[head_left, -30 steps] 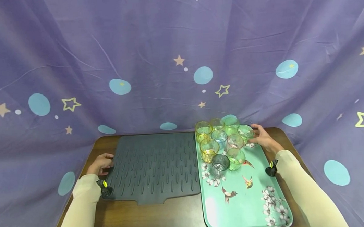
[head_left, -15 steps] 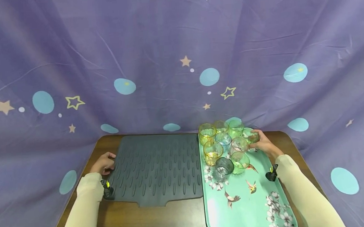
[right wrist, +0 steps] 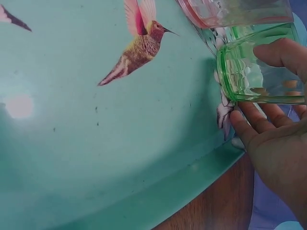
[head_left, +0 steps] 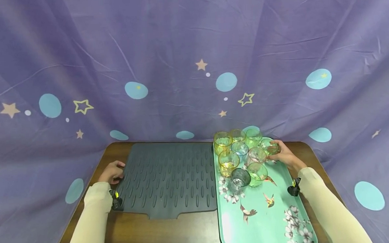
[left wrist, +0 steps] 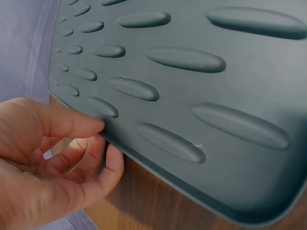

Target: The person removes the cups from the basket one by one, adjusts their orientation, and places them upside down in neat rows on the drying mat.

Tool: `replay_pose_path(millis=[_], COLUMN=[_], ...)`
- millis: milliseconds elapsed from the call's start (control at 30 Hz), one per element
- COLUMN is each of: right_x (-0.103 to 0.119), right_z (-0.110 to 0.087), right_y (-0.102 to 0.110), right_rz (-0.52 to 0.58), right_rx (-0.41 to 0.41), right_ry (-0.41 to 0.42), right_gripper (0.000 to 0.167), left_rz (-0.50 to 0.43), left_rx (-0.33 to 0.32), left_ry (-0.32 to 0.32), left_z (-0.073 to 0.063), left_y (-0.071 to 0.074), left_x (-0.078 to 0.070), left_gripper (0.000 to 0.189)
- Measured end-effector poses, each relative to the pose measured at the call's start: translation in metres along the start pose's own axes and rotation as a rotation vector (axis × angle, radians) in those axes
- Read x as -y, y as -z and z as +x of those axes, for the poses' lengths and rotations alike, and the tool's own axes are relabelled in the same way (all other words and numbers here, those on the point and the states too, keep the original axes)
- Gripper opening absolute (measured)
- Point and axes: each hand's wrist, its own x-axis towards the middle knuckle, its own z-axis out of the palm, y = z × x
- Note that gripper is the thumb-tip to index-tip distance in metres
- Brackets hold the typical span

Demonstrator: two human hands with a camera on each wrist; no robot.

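Note:
My left hand [head_left: 112,172] is at the left edge of a dark grey ridged mat [head_left: 171,177]. In the left wrist view the thumb lies on the mat's raised rim [left wrist: 144,165], with curled fingers just under and outside it. At the back right of a mint-green tray [head_left: 262,228], my right hand [head_left: 285,155] grips a green glass [right wrist: 232,72]. Its thumb is across the near side, and its other fingers pass below and behind, partly seen through the glass. A pink glass [right wrist: 225,12] stands right beside it.
Several more tinted glasses crowd the tray's back left, among them a yellow glass [head_left: 229,164], a dark grey glass [head_left: 240,179] and a blue glass [head_left: 240,149]. A wooden table [head_left: 167,235] lies beneath; a purple curtain [head_left: 165,64] hangs behind.
My right hand has come in from the right and taken hold of the back-right green glass. The left hand keeps its place at the mat's edge. The head view has shifted slightly.

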Motion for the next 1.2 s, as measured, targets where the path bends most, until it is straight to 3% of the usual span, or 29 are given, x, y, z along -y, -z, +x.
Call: replay_pose_path(millis=[333, 667, 933, 1100, 1200], right_x=[-0.003, -0.005, 0.004, 0.007, 0.008], right_z=[-0.004, -0.015, -0.029, -0.036, -0.039], right_y=[-0.003, 0.005, 0.019, 0.018, 0.014], right_rz=[0.013, 0.111, 0.171, 0.145, 0.192], right_rx=[-0.025, -0.008, 0.036, 0.026, 0.022], right_ry=[0.012, 0.088, 0.155, 0.145, 0.158], right_gripper=[0.078, 0.066, 0.059, 0.056, 0.054], left_rz=[0.013, -0.021, -0.049, -0.053, -0.055], left_rx=[0.012, 0.070, 0.065, 0.054, 0.050], left_ry=[-0.007, -0.113, -0.093, -0.069, -0.073], left_z=[-0.001, -0.003, 0.004, 0.006, 0.005], left_y=[0.005, 0.015, 0.013, 0.014, 0.015], left_x=[0.005, 0.017, 0.013, 0.017, 0.021], left_gripper=[0.045, 0.049, 0.048, 0.047, 0.047])
